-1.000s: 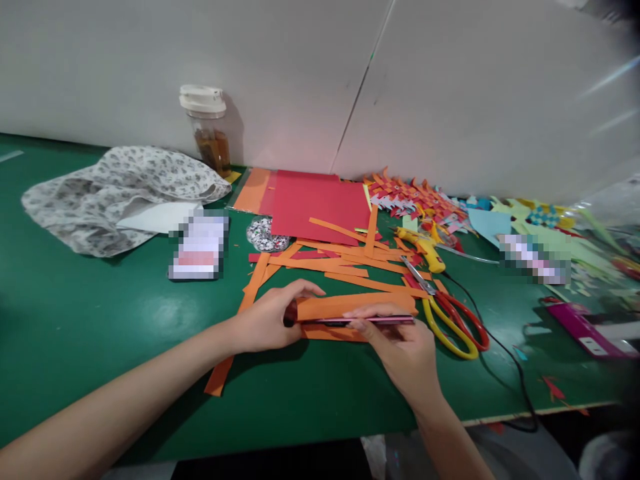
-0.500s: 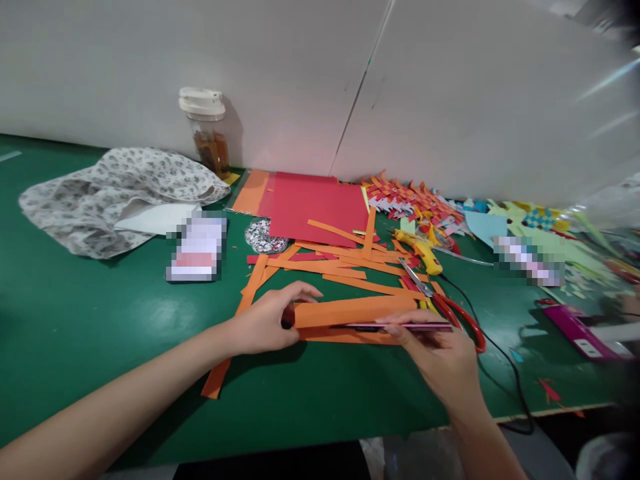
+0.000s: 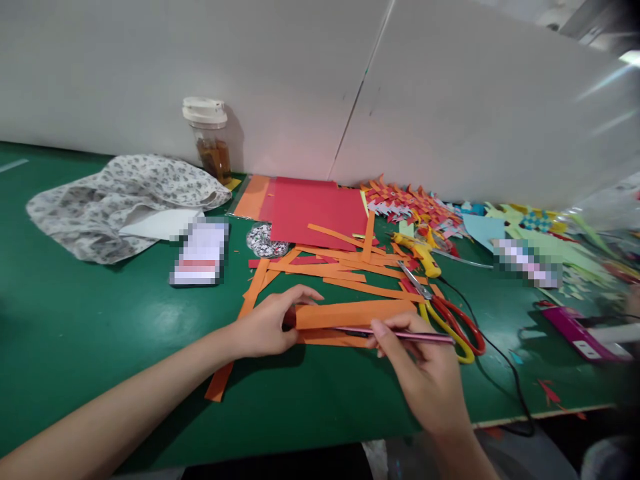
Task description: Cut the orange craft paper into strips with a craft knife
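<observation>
My left hand point(image 3: 270, 325) is closed on the left end of a folded orange paper strip point(image 3: 356, 313), thumb below and fingers above. The strip's two layers stand apart like a flattened loop over the green table. Between the fingertips of my right hand point(image 3: 425, 363) is a slim pink tool point(image 3: 425, 337), whose exact kind I cannot make out. Its thin dark tip points left into the gap between the layers. Just right of the strip lie scissors with red handles point(image 3: 457, 315), and a yellow handle point(image 3: 450, 333) shows beside them.
Loose orange strips point(image 3: 320, 270) and red sheets point(image 3: 317, 210) lie behind my hands. A yellow glue gun point(image 3: 423, 253) trails a black cord point(image 3: 500, 357) on the right. At the left are a phone point(image 3: 200, 253), a patterned cloth point(image 3: 100, 207) and a lidded cup point(image 3: 210, 143).
My right hand has shifted slightly left and turned, tilting the pink tool so its right end sits lower. The yellow handle shows more. My left hand keeps its hold on the strip.
</observation>
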`<action>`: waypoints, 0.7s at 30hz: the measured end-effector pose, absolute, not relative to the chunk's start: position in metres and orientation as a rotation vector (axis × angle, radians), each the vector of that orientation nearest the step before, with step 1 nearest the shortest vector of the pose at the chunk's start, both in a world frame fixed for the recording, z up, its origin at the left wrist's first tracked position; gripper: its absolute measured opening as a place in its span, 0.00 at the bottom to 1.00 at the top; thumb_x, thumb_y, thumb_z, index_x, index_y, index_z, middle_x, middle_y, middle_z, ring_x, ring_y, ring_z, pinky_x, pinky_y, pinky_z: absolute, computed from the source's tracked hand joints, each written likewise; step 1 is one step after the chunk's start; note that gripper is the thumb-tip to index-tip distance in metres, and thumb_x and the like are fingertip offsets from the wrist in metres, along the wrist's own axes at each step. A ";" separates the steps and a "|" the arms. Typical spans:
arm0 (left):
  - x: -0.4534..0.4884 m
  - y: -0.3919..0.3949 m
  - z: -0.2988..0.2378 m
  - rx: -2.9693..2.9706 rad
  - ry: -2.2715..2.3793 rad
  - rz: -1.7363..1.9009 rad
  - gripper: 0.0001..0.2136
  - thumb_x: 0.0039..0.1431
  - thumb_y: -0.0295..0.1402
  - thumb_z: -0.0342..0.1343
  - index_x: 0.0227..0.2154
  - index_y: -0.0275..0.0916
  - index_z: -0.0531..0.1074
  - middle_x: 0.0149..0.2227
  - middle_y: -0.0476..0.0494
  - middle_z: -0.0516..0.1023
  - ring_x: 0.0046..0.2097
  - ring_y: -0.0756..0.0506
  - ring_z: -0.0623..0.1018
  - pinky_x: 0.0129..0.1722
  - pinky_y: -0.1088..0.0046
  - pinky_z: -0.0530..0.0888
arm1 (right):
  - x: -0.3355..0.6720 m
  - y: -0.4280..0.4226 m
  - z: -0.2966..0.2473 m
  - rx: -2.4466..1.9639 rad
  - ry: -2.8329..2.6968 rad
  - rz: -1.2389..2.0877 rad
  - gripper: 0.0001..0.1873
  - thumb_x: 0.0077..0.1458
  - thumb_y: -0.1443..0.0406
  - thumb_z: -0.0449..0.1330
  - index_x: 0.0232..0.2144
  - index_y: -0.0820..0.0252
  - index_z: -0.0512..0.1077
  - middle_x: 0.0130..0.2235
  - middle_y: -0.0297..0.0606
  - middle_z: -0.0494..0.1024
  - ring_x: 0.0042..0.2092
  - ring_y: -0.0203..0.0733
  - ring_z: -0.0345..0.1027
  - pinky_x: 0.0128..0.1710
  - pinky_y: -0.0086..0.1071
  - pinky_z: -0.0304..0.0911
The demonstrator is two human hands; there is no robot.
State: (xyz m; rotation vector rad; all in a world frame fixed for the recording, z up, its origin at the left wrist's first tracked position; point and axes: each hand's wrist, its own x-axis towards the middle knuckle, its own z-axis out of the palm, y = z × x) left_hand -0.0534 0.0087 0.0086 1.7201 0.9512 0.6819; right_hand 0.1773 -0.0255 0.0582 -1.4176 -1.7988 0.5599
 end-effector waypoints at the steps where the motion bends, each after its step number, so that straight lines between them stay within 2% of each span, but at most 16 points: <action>1: -0.054 0.009 0.009 1.721 0.940 0.689 0.27 0.47 0.19 0.52 0.52 0.43 0.62 0.50 0.42 0.72 0.46 0.43 0.76 0.37 0.69 0.74 | 0.174 -0.027 0.056 -1.409 -1.796 0.586 0.14 0.60 0.59 0.57 0.24 0.57 0.70 0.23 0.35 0.76 0.24 0.37 0.70 0.22 0.27 0.63; 5: -0.053 0.008 0.010 1.711 0.917 0.690 0.26 0.48 0.18 0.51 0.52 0.41 0.61 0.46 0.42 0.73 0.39 0.46 0.77 0.34 0.70 0.74 | 0.158 -0.029 0.048 -1.413 -1.763 0.733 0.15 0.61 0.57 0.56 0.25 0.57 0.70 0.23 0.35 0.76 0.24 0.37 0.68 0.22 0.28 0.62; 12: -0.052 0.008 0.012 1.709 0.890 0.703 0.26 0.48 0.17 0.51 0.51 0.40 0.61 0.44 0.43 0.74 0.36 0.46 0.77 0.29 0.73 0.72 | 0.154 -0.022 0.041 -1.413 -1.677 0.874 0.15 0.60 0.56 0.57 0.25 0.58 0.69 0.24 0.35 0.76 0.25 0.36 0.67 0.25 0.28 0.62; 14: -0.052 0.008 0.011 1.710 0.893 0.709 0.26 0.48 0.17 0.51 0.51 0.40 0.61 0.44 0.43 0.74 0.37 0.46 0.77 0.30 0.73 0.73 | 0.159 -0.019 0.041 -1.391 -1.677 0.929 0.15 0.60 0.56 0.57 0.25 0.58 0.69 0.24 0.35 0.76 0.25 0.36 0.67 0.25 0.28 0.63; 17: -0.052 0.008 0.008 1.664 0.844 0.731 0.25 0.49 0.17 0.51 0.51 0.40 0.61 0.46 0.42 0.74 0.42 0.45 0.78 0.36 0.71 0.75 | 0.169 -0.015 0.040 -1.364 -1.644 0.961 0.15 0.58 0.55 0.58 0.25 0.58 0.69 0.24 0.35 0.76 0.25 0.36 0.69 0.25 0.27 0.64; 21: -0.052 0.009 0.005 1.679 0.862 0.723 0.26 0.49 0.18 0.52 0.52 0.42 0.61 0.50 0.41 0.72 0.45 0.44 0.78 0.38 0.69 0.76 | 0.187 -0.011 0.040 -1.396 -1.595 0.874 0.15 0.56 0.56 0.60 0.24 0.58 0.70 0.23 0.35 0.75 0.24 0.36 0.68 0.25 0.27 0.64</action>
